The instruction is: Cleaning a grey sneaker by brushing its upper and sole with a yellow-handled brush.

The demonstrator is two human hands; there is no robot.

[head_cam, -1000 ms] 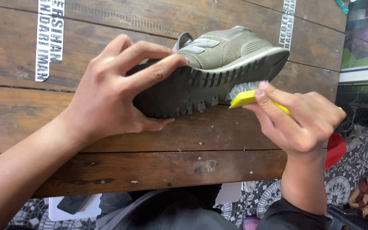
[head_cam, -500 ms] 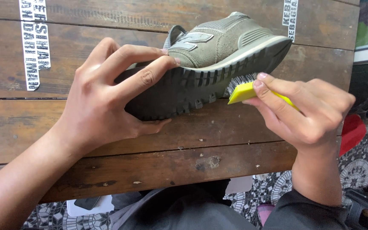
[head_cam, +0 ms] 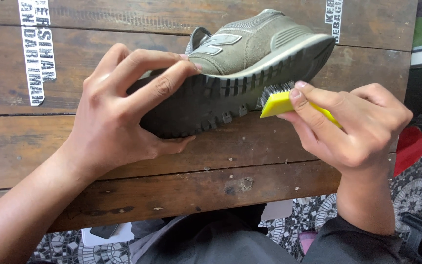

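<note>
Left hand (head_cam: 118, 122) clasps the shoe (head_cam: 240, 73) at mid-length, fingers over the upper and thumb beneath, tilting it on its side above the desk (head_cam: 123, 186) so that the sole faces the person; this grip steadies the shoe and exposes the tread. Right hand (head_cam: 352, 132) is clenched on a yellow brush (head_cam: 282, 103), index finger pressed on its back, so the bristles meet the sole's edge near the heel end. White printed stickers (head_cam: 37, 49) lie on the desk planks; patterned floor tiles (head_cam: 411, 195) show beyond its near edge. Compared with half a second earlier, the brush sits at much the same point on the sole, and both grips are unchanged.
</note>
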